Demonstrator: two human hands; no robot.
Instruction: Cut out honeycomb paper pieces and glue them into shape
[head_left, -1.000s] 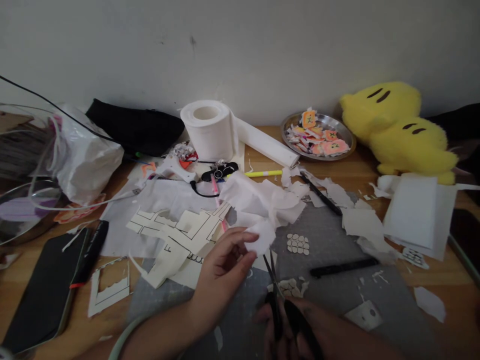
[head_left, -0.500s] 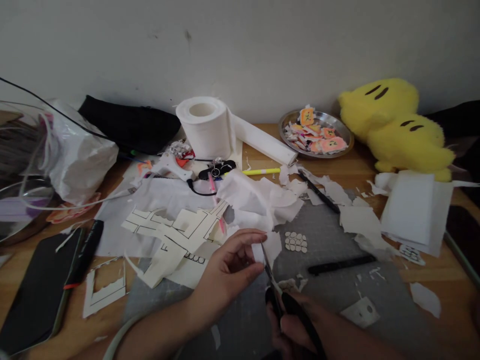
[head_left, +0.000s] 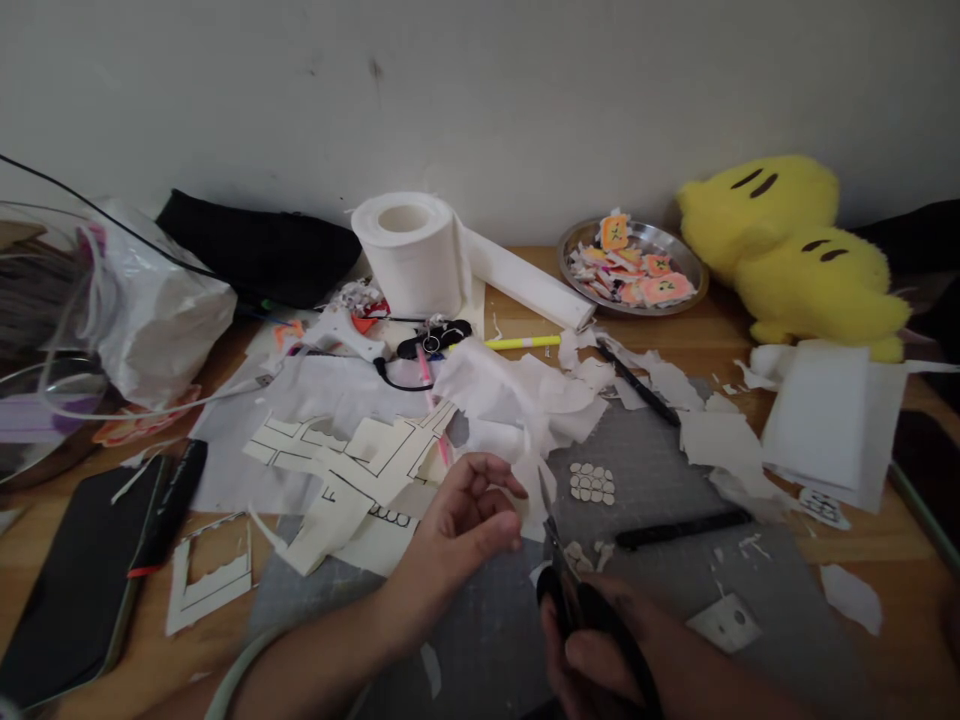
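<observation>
My right hand [head_left: 600, 645] grips black-handled scissors [head_left: 550, 590], their blades pointing up and away from me. Left of the blades, my left hand [head_left: 465, 525] is open, fingers curled and apart, with nothing visible in it. A small white paper scrap [head_left: 538, 573] shows beside the scissor handles. Below and behind the blades are torn white paper [head_left: 534, 505] and a few small round cutouts [head_left: 579, 558]. A sheet of joined round cutouts [head_left: 592, 484] lies to the right on the grey cutting mat [head_left: 480, 640].
Cream paper offcuts [head_left: 352, 465] with black lines lie to the left, near a phone [head_left: 79, 570] and a cutter [head_left: 171, 505]. A black pen [head_left: 682, 530] rests on the mat. Farther back are a paper roll [head_left: 416, 265], a metal dish [head_left: 694, 300] and yellow plush toys [head_left: 817, 285].
My left hand has let go of the small white paper piece, and its fingers have opened. The scissors have shifted slightly right, their blades away from the fingers.
</observation>
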